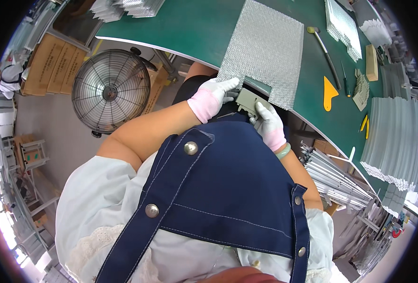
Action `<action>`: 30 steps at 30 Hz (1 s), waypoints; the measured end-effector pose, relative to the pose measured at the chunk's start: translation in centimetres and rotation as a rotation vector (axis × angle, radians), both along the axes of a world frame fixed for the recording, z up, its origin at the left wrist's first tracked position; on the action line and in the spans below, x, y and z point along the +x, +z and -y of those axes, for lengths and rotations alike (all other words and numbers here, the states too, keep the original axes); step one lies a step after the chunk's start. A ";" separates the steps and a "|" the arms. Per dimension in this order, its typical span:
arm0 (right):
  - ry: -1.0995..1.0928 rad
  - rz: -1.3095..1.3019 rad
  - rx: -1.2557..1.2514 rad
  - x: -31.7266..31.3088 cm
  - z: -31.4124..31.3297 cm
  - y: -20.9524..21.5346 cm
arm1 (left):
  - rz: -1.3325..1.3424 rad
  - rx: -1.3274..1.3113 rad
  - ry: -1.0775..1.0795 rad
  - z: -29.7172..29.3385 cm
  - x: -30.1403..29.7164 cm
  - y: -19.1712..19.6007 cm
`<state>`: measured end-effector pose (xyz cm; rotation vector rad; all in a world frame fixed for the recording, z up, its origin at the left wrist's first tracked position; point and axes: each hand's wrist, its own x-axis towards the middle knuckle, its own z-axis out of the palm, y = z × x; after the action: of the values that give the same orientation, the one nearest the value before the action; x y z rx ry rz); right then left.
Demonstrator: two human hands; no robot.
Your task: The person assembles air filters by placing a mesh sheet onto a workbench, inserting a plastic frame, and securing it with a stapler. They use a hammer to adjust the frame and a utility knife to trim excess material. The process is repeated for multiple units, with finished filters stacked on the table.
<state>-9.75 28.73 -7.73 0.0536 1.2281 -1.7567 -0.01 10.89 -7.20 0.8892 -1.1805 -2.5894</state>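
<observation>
A silvery mesh-like sheet (268, 45) lies on the green table and reaches past its near edge, with a notch cut in its near side. My left hand (211, 98), in a white glove with a pink cuff, is closed at the sheet's near left corner, one finger on top and others below. In that notch is a grey-green flat piece (250, 101) with small teeth along its lower side. My right hand (269, 123), gloved alike, grips this piece at its right end. Some of its fingers are hidden beneath.
On the green table (190, 35) to the right lie a hammer (328, 56), a screwdriver (345, 78), a yellow scraper (329, 93), yellow-handled pliers (365, 126) and a wooden block (371, 62). Stacked corrugated sheets (393, 141) stand at far right. A floor fan (111, 92) is at left.
</observation>
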 end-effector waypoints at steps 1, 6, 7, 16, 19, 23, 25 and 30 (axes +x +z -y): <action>-0.015 0.007 -0.011 0.1 0.1 0.2 | 0.003 0.003 0.000 0.1 0.1 0.0; 0.018 -0.065 0.047 0.0 0.6 0.5 | -0.047 0.021 -0.024 0.4 0.0 -0.8; 0.024 -0.077 0.052 -0.1 0.7 0.4 | -0.054 0.029 -0.024 0.4 0.0 -0.9; 0.040 -0.080 0.019 -0.8 0.3 -0.9 | -0.062 0.083 -0.043 0.7 0.0 -0.9; 0.043 -0.038 -0.043 -0.7 0.5 -0.4 | -0.056 0.081 -0.040 0.7 0.0 -0.8; 0.066 -0.019 -0.050 -0.9 0.4 -0.7 | -0.048 0.100 -0.035 0.7 -0.1 -1.2; 0.060 -0.033 -0.029 -0.8 0.5 -0.5 | -0.036 0.097 -0.054 0.8 0.0 -1.1; 0.055 0.000 -0.038 -1.0 0.9 -0.5 | -0.062 0.109 -0.057 0.8 0.0 -1.3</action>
<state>-10.71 27.78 -8.25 -0.0025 1.1855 -1.7322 0.00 10.13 -8.48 0.7994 -1.0736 -2.7285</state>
